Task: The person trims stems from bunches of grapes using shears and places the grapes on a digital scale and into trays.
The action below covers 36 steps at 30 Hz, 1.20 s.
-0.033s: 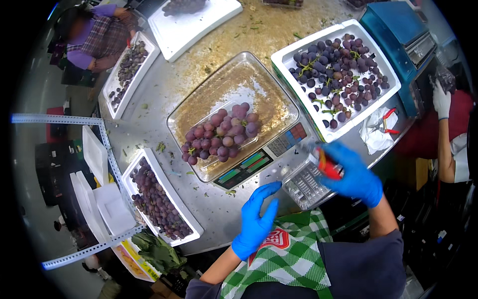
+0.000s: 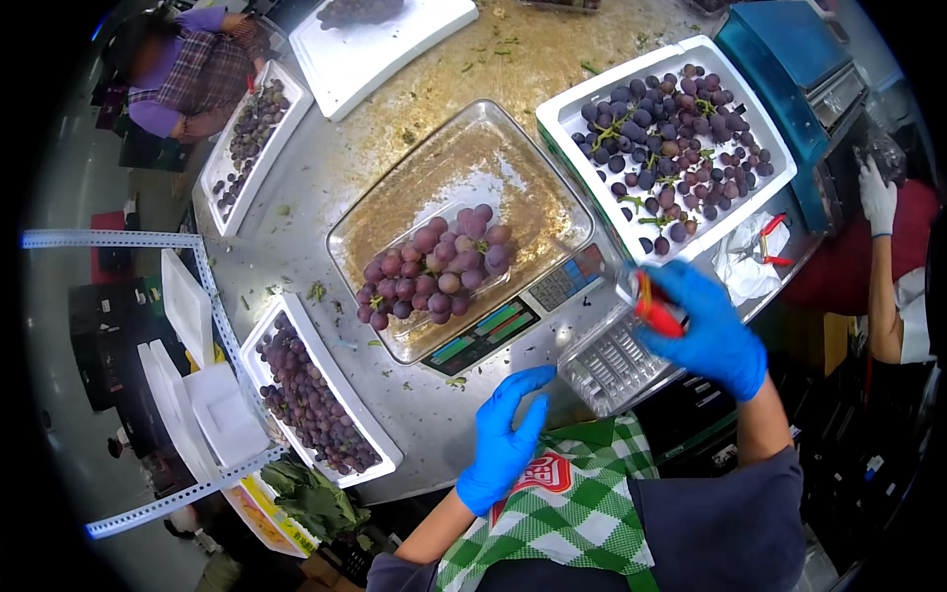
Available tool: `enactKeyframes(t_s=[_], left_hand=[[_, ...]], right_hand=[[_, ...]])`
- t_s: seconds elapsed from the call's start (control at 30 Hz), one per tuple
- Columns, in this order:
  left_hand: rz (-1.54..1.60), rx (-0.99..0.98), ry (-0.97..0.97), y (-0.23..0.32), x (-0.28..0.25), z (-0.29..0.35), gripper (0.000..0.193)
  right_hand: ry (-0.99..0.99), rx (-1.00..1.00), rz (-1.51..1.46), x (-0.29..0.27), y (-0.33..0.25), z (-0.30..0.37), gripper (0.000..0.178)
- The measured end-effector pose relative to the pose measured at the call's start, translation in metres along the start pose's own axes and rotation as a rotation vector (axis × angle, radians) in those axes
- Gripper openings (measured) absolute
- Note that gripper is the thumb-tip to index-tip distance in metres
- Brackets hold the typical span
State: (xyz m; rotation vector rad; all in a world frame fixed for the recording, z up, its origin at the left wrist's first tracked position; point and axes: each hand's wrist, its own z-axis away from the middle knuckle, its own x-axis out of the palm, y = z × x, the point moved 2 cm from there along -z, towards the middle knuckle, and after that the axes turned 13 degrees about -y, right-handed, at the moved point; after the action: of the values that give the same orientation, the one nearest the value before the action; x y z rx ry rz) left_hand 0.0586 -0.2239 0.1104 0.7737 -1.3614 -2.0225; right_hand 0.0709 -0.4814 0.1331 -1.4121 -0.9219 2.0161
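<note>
Where the steel table [image 2: 424,429] spreads: the step in hand seems to be tool work over the clear plastic container [image 2: 604,365], beside a loaded weighing scale [image 2: 424,178]; green scraps lie about.
Weighing scale: its wide metal pan, stained brown, bears one grape bunch [image 2: 439,261] toward its near left side.
Right-hand foam box [image 2: 715,223]: white, just beside the scale, with dark and reddish grapes, some loose, some on green stems, and bare floor showing between.
Near left foam box [image 2: 388,460]: filled along its length with dark purple grapes.
Far left foam box [image 2: 283,143]: a thinner row of dark grapes, in front of another person [image 2: 197,74].
Grape bunch: reddish-purple, apparently in a clear shallow tray; neither hand touches it.
Clear plastic container: ribbed, near the table's edge; no grapes show in it, though the right hand [image 2: 715,331] hides part.
Left hand [image 2: 505,444]: fingers and thumb parted, holding nothing, close to the container's corner; I cannot tell whether they touch.
Right hand: fingers curled round a red-handled tool [image 2: 659,314] above the container.
Red-handled tool: blurred, perhaps snips; the next move calls for keeping its tip clear of the left fingers.
</note>
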Motion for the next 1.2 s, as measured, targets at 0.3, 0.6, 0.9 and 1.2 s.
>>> enactKeyframes(t_s=[0.3,0.6,0.9,1.2], left_hand=[[-0.102,-0.35,0.069,-0.092,-0.009,0.018,0.012],[-0.189,-0.567,-0.3,-0.143,0.011,0.021,0.033],[-0.063,-0.618,-0.199,-0.174,0.021,0.012,0.037],[0.366,-0.621,-0.209,-0.215,0.042,0.032,0.038]], right_hand=[[-0.103,-0.124,0.729,-0.069,0.005,-0.098,0.062],[-0.12,-0.218,0.957,-0.099,-0.019,-0.161,0.071],[-0.287,-0.358,1.25,-0.082,-0.058,-0.23,0.078],[-0.313,-0.279,1.258,-0.038,-0.089,-0.277,0.044]])
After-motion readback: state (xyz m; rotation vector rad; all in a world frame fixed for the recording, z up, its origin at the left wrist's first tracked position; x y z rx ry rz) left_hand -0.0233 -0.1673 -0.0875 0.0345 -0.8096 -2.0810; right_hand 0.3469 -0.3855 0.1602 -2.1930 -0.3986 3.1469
